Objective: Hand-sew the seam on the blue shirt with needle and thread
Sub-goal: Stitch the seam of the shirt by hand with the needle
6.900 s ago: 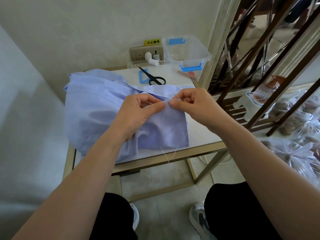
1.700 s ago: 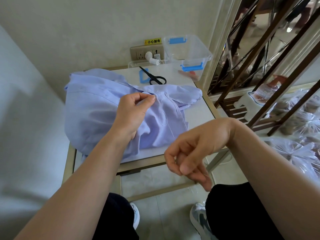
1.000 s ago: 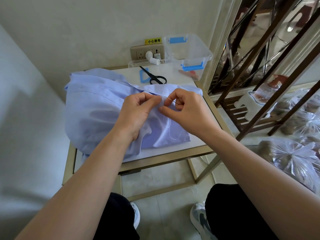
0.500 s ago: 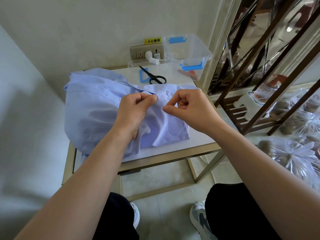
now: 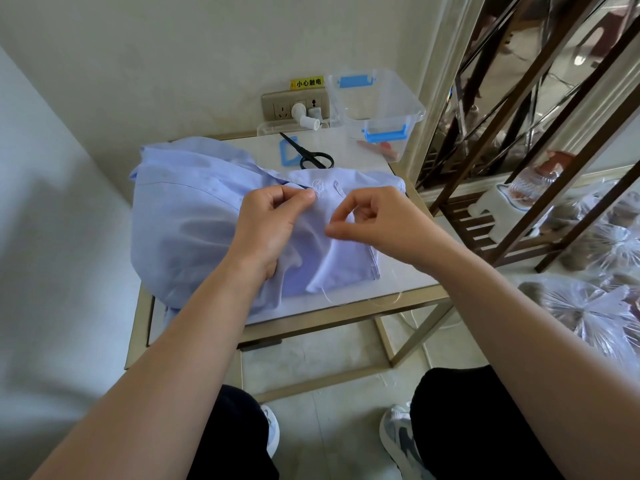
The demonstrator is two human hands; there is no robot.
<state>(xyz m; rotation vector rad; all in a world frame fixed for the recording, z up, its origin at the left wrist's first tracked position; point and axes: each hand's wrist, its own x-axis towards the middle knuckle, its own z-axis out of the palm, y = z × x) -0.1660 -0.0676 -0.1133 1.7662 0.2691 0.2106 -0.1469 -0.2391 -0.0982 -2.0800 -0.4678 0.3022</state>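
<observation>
A light blue shirt [image 5: 187, 216] lies bunched on a small white-topped table [image 5: 408, 275]. My left hand [image 5: 270, 226] pinches a fold of the shirt's seam edge between thumb and fingers. Just to its right, my right hand [image 5: 377, 220] has thumb and forefinger pinched together over the cloth; the needle is too small to make out. A thin white thread [image 5: 346, 299] trails over the shirt's lower edge and the table's front rim.
Black scissors [image 5: 308, 155] and a blue plastic piece [image 5: 287, 154] lie behind the shirt. A white thread spool [image 5: 304, 119] sits by the wall socket, a clear box [image 5: 377, 105] with blue clips at the back right. A metal rack [image 5: 519, 168] stands right.
My right hand swung down off the table pulling thread, came back to the seam, and has now drawn slightly down and right of it. My left hand kept its pinch on the fold.
</observation>
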